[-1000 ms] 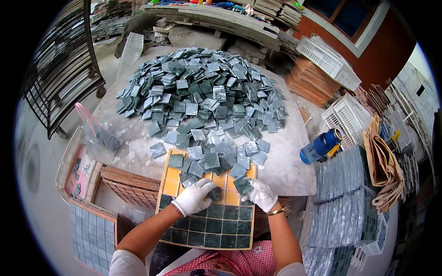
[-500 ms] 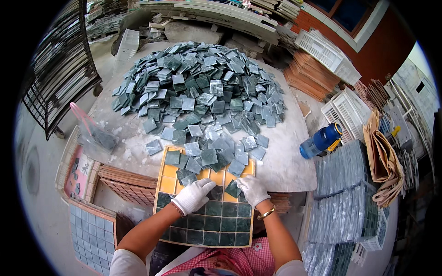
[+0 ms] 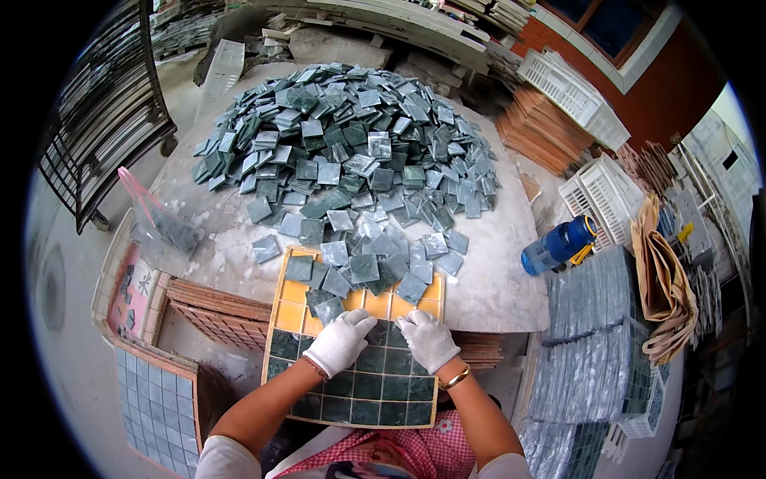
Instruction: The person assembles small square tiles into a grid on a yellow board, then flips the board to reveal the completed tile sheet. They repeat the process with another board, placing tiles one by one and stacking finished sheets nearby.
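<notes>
A yellow gridded tray (image 3: 275, 319) lies in front of me, its near rows filled with square dark green stone tiles (image 3: 365, 386). My left hand (image 3: 341, 342), in a white knitted glove, rests over the tray with its fingers curled together; what they hold, if anything, is hidden. My right hand (image 3: 429, 339), gloved alike, is closed at the edge of a green stone tile (image 3: 396, 335) in the upper filled row. Loose tiles (image 3: 365, 268) overlap the tray's far end, beyond both hands.
A large heap of tiles (image 3: 319, 148) covers the pale table (image 3: 511, 295). At its right stands a blue bottle (image 3: 550, 249), near stacked tile sheets (image 3: 586, 343) and white crates (image 3: 602, 195). A plastic bag (image 3: 163, 231) and a tile-filled panel (image 3: 158, 403) are at left.
My right hand has straightened the tilted green tile into a tray cell and shifted slightly left. My left hand stays near the same spot. The view has shifted a little.
</notes>
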The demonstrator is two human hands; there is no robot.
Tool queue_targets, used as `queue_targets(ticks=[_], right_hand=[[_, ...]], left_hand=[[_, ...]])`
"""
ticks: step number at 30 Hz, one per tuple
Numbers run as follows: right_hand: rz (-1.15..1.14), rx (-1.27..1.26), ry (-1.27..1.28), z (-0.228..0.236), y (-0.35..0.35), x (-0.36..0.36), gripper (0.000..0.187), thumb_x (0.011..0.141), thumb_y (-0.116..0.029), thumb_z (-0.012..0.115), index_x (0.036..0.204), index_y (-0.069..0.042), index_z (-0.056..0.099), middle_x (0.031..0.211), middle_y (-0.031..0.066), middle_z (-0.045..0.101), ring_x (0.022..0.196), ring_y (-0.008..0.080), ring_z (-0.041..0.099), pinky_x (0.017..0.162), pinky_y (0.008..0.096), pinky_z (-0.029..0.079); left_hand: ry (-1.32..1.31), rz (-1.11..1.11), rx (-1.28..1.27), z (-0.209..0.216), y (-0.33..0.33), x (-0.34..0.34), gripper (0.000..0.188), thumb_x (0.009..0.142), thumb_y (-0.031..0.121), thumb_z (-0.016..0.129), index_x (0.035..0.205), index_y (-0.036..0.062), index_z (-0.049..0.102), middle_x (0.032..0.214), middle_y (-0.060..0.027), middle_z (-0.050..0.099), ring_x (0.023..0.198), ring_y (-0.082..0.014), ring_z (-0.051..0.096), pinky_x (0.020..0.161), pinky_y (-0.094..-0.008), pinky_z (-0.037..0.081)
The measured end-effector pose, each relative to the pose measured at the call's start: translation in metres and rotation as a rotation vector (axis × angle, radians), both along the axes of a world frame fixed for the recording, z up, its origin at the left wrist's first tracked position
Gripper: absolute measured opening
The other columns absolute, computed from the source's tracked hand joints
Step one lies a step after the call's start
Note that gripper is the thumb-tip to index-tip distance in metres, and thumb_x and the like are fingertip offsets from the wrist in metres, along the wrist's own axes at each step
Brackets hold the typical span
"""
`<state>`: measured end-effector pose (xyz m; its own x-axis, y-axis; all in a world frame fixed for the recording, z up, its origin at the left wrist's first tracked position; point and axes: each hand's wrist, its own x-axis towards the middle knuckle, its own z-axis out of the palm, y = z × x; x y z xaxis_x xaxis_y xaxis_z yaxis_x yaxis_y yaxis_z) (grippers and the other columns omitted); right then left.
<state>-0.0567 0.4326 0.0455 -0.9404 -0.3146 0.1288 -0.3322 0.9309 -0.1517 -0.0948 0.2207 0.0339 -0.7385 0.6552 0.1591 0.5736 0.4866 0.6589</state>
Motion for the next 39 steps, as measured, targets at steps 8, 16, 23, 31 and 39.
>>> queue_targets(ticks=[8, 16, 23, 31, 39], right_hand=[[-0.138, -0.402, -0.001, 0.025, -0.003, -0.007, 0.027, 0.087, -0.017, 0.057, 0.112, -0.007, 0.06, 0.101, 0.012, 0.063, 0.089, 0.0311, 0.061, 0.074, 0.038, 0.05], [-0.218, -0.242, -0.239, 0.021, -0.084, -0.03, 0.044, 0.082, -0.036, 0.063, 0.115, -0.008, 0.057, 0.103, 0.0135, 0.061, 0.089, 0.0315, 0.062, 0.074, 0.0405, 0.05], [-0.33, -0.142, -0.145, 0.003, -0.132, -0.035, 0.074, 0.068, -0.045, 0.075, 0.122, -0.005, 0.043, 0.105, 0.017, 0.056, 0.089, 0.0325, 0.063, 0.072, 0.0422, 0.052], [-0.169, -1.448, -0.897, 0.012, -0.059, -0.024, 0.05, 0.088, -0.016, 0.063, 0.129, 0.003, 0.042, 0.117, 0.0171, 0.056, 0.093, 0.0219, 0.061, 0.081, 0.0288, 0.051], [-0.166, -1.742, -1.022, 0.014, -0.04, -0.018, 0.043, 0.094, -0.019, 0.054, 0.13, 0.001, 0.042, 0.115, 0.01, 0.055, 0.085, 0.0128, 0.057, 0.075, 0.0229, 0.049]], left_hand=[[0.337, 0.09, -0.203, -0.016, 0.004, 0.043, 0.057, 0.075, 0.029, 0.064, 0.124, 0.0013, 0.052, 0.132, -0.0131, 0.05, 0.117, -0.0301, 0.046, 0.098, -0.0397, 0.037], [0.211, 0.134, -0.171, 0.014, -0.015, 0.071, 0.052, 0.075, 0.025, 0.066, 0.12, 0.0036, 0.054, 0.124, -0.0116, 0.053, 0.112, -0.0296, 0.051, 0.093, -0.0405, 0.043], [0.165, 0.52, -0.083, 0.025, -0.067, 0.017, 0.013, 0.078, 0.013, 0.062, 0.089, 0.0076, 0.062, 0.09, -0.0084, 0.06, 0.086, -0.0311, 0.058, 0.072, -0.0411, 0.048], [0.117, 0.457, -0.225, 0.008, -0.06, -0.017, 0.047, 0.069, 0.028, 0.074, 0.105, 0.0068, 0.051, 0.102, -0.0118, 0.054, 0.093, -0.0321, 0.056, 0.077, -0.0416, 0.048], [-0.005, 0.209, -0.206, 0.022, -0.095, -0.025, 0.05, 0.067, 0.024, 0.075, 0.106, 0.0065, 0.05, 0.102, -0.0142, 0.054, 0.098, -0.0353, 0.055, 0.079, -0.044, 0.048]])
